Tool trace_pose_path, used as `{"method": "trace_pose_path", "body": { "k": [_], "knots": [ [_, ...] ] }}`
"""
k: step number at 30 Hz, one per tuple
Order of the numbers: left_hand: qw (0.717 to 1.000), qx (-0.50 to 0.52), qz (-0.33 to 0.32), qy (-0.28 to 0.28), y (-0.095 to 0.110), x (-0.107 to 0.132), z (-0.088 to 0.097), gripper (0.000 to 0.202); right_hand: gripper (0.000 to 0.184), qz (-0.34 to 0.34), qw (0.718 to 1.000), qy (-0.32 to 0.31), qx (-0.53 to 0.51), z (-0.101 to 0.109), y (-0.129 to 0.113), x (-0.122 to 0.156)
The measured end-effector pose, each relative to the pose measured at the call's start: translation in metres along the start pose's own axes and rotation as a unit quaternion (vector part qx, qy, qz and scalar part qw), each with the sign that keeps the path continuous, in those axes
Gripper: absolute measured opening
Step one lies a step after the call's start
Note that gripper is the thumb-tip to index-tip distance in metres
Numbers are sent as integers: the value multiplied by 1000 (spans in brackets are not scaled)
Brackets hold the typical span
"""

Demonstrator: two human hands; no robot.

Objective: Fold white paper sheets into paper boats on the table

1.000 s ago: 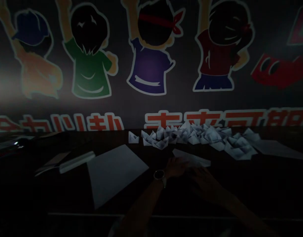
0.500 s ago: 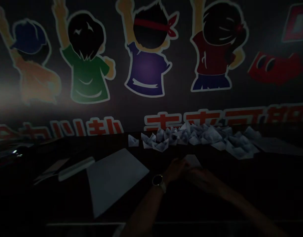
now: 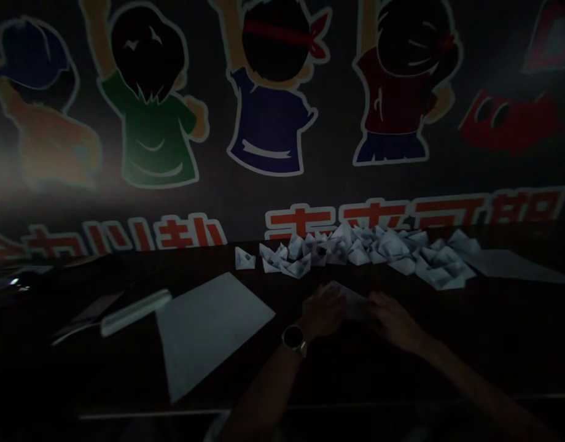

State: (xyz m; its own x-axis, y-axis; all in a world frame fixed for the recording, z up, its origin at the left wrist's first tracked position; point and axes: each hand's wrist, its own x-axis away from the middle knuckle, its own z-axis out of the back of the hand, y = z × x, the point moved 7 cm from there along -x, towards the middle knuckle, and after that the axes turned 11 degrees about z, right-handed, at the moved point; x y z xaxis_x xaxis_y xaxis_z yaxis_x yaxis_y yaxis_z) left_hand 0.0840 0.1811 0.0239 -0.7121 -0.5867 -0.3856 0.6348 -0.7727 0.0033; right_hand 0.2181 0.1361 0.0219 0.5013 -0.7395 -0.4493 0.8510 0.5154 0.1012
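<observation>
1. Paper (image 3: 354,303), white and folded, lies on the dark counter (image 3: 356,374), just on the near side of the boat pile (image 3: 390,247), partly covered by both hands.
2. The left hand (image 3: 326,310), with a round-faced watch (image 3: 293,337) on its wrist, is palm down over the left part of that paper, nearer the person than the boat pile; it is too dark to tell whether its fingers pinch or only press.
3. The right hand (image 3: 395,318) has bent fingers at the paper's right end, also on the near side of the boat pile; whether they grip it, I cannot tell.
4. A large white sheet (image 3: 213,334) lies flat, to the left of the boat pile and nearer the person.
5. A long pale strip (image 3: 135,313) lies farther left of the boat pile, one end close by that sheet.
6. One single paper boat (image 3: 244,259) stands a little apart, left of the boat pile.
7. Another white sheet, a flat one (image 3: 517,266), lies just right of the boat pile.
8. Behind the boat pile rises a dark wall (image 3: 213,153) with cartoon figures and red lettering (image 3: 301,217).
</observation>
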Motion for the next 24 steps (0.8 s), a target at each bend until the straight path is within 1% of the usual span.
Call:
{"method": "trace_pose_path", "body": {
  "k": [2, 4, 6, 9, 12, 17, 20, 22, 24],
  "knots": [
    [1000, -2, 12, 3, 0, 2, -4, 45, 30, 0, 1000, 5, -23, 1, -1, -1],
    [1000, 17, 12, -16, -1, 1, -9, 47, 34, 2, 998, 20, -64, -1, 1, 0],
    [999, 34, 7, -36, -1, -1, -13, 49, 38, 0, 994, 29, -106, -7, 4, 1],
    [998, 45, 3, -43, -3, -4, -14, 45, 42, -15, 990, 30, -138, -16, 9, 5],
    [997, 56, 8, -49, -6, -4, -13, 41, 43, -31, 987, 36, -151, -18, 12, 6],
    [992, 113, -4, -56, -12, -5, -6, 48, 44, -38, 986, 18, -160, -12, 13, 2],
    [985, 164, -18, -59, -14, -8, -2, 36, 43, -34, 988, -4, -148, -8, 16, -3],
    [981, 183, -20, -67, -15, -10, -3, 30, 40, -29, 990, -11, -135, -8, 18, -9],
    [979, 187, -10, -79, -16, -11, -6, 27, 36, -12, 992, -9, -129, -9, 18, -16]
  ]
}}
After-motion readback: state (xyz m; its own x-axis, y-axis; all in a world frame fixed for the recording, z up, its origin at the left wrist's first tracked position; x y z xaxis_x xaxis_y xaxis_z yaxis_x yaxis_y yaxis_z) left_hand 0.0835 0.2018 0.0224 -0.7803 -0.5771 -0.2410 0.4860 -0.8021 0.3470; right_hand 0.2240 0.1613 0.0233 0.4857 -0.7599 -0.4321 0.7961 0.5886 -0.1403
